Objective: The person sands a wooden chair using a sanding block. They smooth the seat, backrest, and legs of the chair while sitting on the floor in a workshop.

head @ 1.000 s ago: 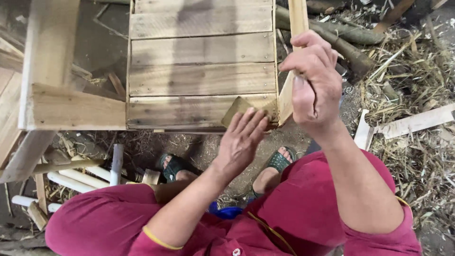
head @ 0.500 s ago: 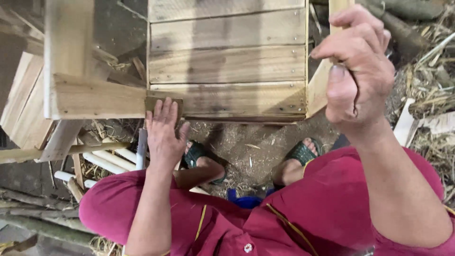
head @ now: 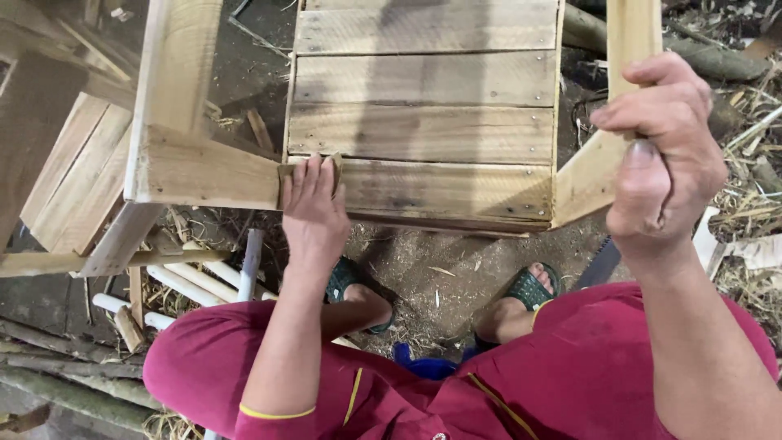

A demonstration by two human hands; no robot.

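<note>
Slatted wooden panel [head: 423, 122] lies flat ahead of the seated person, its four boards running left to right, long axis across the view. A wooden upright post [head: 631, 28] stands at the panel's right edge, rising toward the camera, with an angled brace [head: 582, 183] at its foot. Right hand [head: 664, 155] is clenched fully around this post. Left hand [head: 314, 216] lies palm-down, fingers extended and close together, pressing a small wooden block [head: 309, 167] at the panel's near left corner, beside the left frame rail [head: 204, 171].
</note>
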